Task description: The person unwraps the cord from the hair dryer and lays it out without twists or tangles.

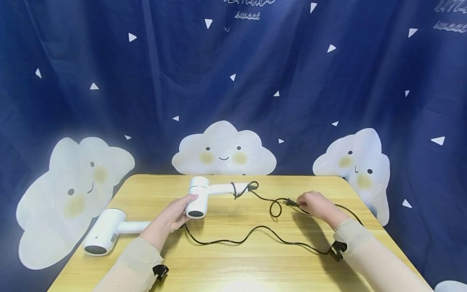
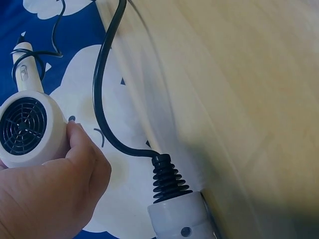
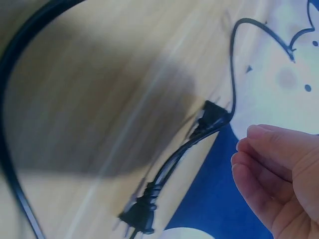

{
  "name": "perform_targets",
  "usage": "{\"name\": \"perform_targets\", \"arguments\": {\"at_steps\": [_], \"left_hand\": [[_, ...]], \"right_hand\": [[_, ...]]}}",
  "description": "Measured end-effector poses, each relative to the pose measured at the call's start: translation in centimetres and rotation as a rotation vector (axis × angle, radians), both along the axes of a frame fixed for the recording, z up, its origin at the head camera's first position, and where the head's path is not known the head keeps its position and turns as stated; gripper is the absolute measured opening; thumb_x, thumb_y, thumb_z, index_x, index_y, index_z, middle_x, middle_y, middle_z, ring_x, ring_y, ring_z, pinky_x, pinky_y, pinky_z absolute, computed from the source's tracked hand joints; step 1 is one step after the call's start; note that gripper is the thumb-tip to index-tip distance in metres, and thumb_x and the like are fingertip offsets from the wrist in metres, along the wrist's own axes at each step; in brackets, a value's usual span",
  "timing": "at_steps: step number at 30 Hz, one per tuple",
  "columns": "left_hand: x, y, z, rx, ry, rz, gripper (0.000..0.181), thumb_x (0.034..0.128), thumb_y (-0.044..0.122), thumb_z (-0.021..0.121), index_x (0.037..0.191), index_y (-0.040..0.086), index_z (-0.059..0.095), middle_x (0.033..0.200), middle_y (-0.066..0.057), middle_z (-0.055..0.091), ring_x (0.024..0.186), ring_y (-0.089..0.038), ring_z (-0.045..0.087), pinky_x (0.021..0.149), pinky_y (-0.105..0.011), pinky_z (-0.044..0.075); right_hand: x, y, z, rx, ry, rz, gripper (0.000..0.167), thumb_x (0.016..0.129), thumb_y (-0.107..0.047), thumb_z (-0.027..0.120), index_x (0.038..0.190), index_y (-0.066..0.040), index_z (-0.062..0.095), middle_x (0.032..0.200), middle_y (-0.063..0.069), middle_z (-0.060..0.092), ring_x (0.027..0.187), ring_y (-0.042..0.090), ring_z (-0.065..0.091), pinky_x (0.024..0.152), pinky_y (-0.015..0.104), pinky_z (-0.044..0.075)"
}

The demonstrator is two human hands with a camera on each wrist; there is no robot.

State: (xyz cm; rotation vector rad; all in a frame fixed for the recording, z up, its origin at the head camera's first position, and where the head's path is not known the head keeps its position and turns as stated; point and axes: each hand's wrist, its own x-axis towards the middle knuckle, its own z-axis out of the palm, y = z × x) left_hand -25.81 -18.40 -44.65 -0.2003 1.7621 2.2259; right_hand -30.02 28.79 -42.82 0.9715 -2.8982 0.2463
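Observation:
A white hair dryer [image 1: 198, 198] is at the middle of the table, its handle pointing right. My left hand [image 1: 175, 213] grips its barrel, also seen in the left wrist view, where the hand [image 2: 55, 184] lies beside the round black grille [image 2: 23, 126]. Its black cord [image 1: 270, 198] loops around the handle and runs right to a plug [image 1: 290, 202]. Right by that plug is my right hand [image 1: 317, 207]. In the right wrist view this hand [image 3: 279, 174] has loosely curled fingers, apart from two black plugs, a nearer plug [image 3: 137, 214] and a farther plug [image 3: 212, 117].
A second white hair dryer [image 1: 103, 233] lies at the table's left, partly hidden by my left forearm. Its black cord [image 1: 255, 229] winds rightward across the wooden table [image 1: 204, 267]. Behind hangs a dark blue curtain [image 1: 233, 101] with cloud prints.

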Motion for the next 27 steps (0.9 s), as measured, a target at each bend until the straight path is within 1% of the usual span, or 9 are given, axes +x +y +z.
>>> {"name": "perform_targets", "arguments": {"at_steps": [4,7,10,14,16,20,23,25,27], "left_hand": [[0.0,0.0,0.0,0.003,0.0,0.002,0.065,0.0978,0.027,0.061,0.141,-0.015,0.036,0.114,-0.012,0.061,0.096,-0.016,0.065,0.09,-0.03,0.056],[0.0,0.0,0.0,0.001,0.0,0.0,0.066,0.0981,0.027,0.06,0.141,-0.015,0.035,0.115,-0.012,0.06,0.096,-0.015,0.065,0.09,-0.029,0.055],[0.0,0.1,0.0,0.003,0.002,-0.003,0.066,0.0983,0.028,0.06,0.141,-0.016,0.034,0.116,-0.013,0.059,0.097,-0.016,0.065,0.09,-0.029,0.055],[0.0,0.1,0.0,0.009,0.008,-0.009,0.066,0.0987,0.027,0.059,0.141,-0.016,0.034,0.115,-0.013,0.06,0.097,-0.016,0.065,0.091,-0.03,0.055],[0.0,0.1,0.0,0.015,0.011,-0.014,0.066,0.099,0.027,0.059,0.142,-0.016,0.033,0.115,-0.013,0.06,0.098,-0.016,0.065,0.092,-0.03,0.055],[0.1,0.1,0.1,0.024,0.015,-0.02,0.066,0.0995,0.027,0.058,0.143,-0.016,0.032,0.116,-0.013,0.059,0.098,-0.017,0.065,0.092,-0.031,0.055],[0.1,0.2,0.2,0.024,0.015,-0.022,0.067,0.0996,0.027,0.058,0.143,-0.016,0.032,0.117,-0.013,0.059,0.099,-0.016,0.065,0.092,-0.03,0.055],[0.1,0.2,0.2,0.022,0.015,-0.018,0.066,0.0994,0.027,0.059,0.143,-0.016,0.033,0.116,-0.013,0.059,0.098,-0.017,0.065,0.092,-0.031,0.055],[0.1,0.2,0.2,0.018,0.014,-0.017,0.066,0.0992,0.027,0.059,0.142,-0.016,0.033,0.116,-0.012,0.06,0.098,-0.017,0.065,0.092,-0.03,0.055]], "right_hand": [[-0.1,-0.9,0.9,-0.028,0.027,0.017,0.035,0.085,0.005,0.072,0.065,-0.014,0.05,0.062,-0.011,0.04,0.058,0.006,0.034,0.057,0.026,0.033],[-0.3,-1.7,1.6,-0.051,0.051,0.029,0.037,0.086,0.003,0.073,0.064,-0.014,0.048,0.061,-0.011,0.038,0.058,0.006,0.033,0.057,0.026,0.033],[-0.4,-2.6,2.0,-0.067,0.093,0.067,0.035,0.085,0.001,0.075,0.066,-0.015,0.051,0.062,-0.012,0.042,0.058,0.005,0.036,0.057,0.027,0.037],[-0.6,-3.8,2.1,-0.088,0.119,0.116,0.032,0.084,0.001,0.076,0.067,-0.015,0.053,0.064,-0.011,0.047,0.06,0.005,0.04,0.058,0.027,0.04],[-0.7,-4.3,2.0,-0.095,0.111,0.118,0.032,0.085,0.0,0.075,0.067,-0.014,0.053,0.064,-0.011,0.046,0.06,0.006,0.04,0.058,0.027,0.039],[-0.9,-5.4,1.9,-0.111,0.116,0.112,0.026,0.086,-0.001,0.074,0.071,-0.015,0.058,0.067,-0.011,0.052,0.062,0.005,0.046,0.059,0.028,0.044],[-0.8,-6.1,1.9,-0.137,0.134,0.108,0.012,0.087,-0.002,0.074,0.082,-0.012,0.068,0.077,-0.006,0.065,0.069,0.008,0.058,0.065,0.031,0.052],[-0.8,-6.6,2.0,-0.155,0.143,0.105,0.006,0.087,-0.003,0.074,0.088,-0.009,0.072,0.083,-0.002,0.069,0.073,0.011,0.063,0.069,0.032,0.055],[-0.9,-7.0,2.1,-0.17,0.151,0.1,0.009,0.087,-0.004,0.075,0.095,-0.006,0.074,0.089,0.003,0.072,0.079,0.015,0.068,0.073,0.033,0.058]]}}
